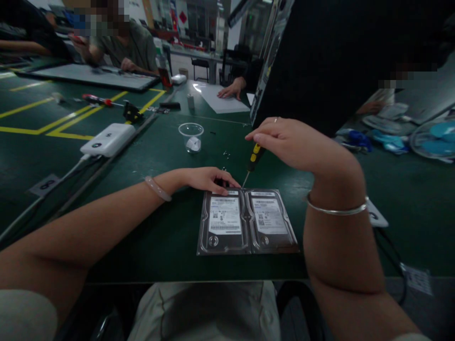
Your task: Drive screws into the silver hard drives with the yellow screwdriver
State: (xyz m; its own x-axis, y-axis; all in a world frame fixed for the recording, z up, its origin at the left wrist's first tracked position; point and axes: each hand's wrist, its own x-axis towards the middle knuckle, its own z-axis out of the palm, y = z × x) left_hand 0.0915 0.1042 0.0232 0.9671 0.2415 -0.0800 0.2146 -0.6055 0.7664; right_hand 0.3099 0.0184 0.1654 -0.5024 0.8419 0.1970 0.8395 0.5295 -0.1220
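Two hard drives lie side by side on the green table, the left drive (224, 220) touching the right drive (270, 220). My left hand (213, 180) rests at the far edge of the left drive, its fingers bent over that edge; whether it grips anything is hidden. Above the drives, my right hand (280, 139) is closed on the top of a yellow and black screwdriver (253, 157). The screwdriver leans, with its tip down at the far edge where the two drives meet. Several small screws (226, 154) lie just beyond the drives.
A clear plastic cup (191, 137) with something white inside stands behind my left hand. A white power strip (107, 140) lies at left. A large black panel (313, 61) rises at right. Other people sit across the table (152, 255).
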